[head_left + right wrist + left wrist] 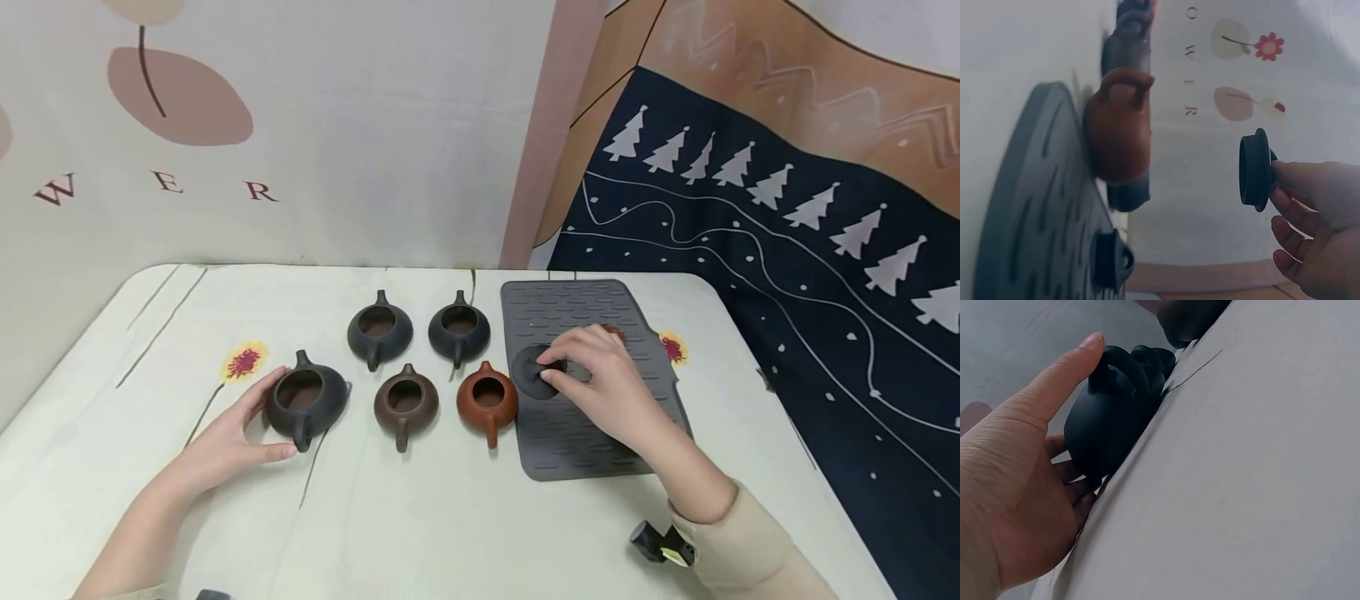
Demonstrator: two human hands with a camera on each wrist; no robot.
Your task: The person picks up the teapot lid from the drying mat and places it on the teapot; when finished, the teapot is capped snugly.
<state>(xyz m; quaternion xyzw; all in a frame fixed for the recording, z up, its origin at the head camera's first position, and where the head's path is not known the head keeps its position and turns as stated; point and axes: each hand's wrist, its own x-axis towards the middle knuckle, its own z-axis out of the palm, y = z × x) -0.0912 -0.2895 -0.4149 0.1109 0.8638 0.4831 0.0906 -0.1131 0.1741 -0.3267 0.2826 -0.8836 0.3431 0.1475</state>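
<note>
My left hand (228,446) holds a dark grey teapot (330,400) at the left of the table, fingers round its far left side and thumb by its handle. In the left wrist view the thumb lies against the handle of this teapot (1107,425). Above the grey mat, my right hand (607,383) pinches a dark round lid (528,379) by its knob. The right wrist view shows that lid (1254,172) tilted and clear of the mat, with a second dark lid (1107,262) lying on the mat.
Two dark teapots (397,333) (480,333) stand at the back, open on top. In front of them are a brown teapot (427,408) and an orange teapot (468,408), beside the grey mat (555,454). A reddish lid (617,332) shows partly behind my right hand.
</note>
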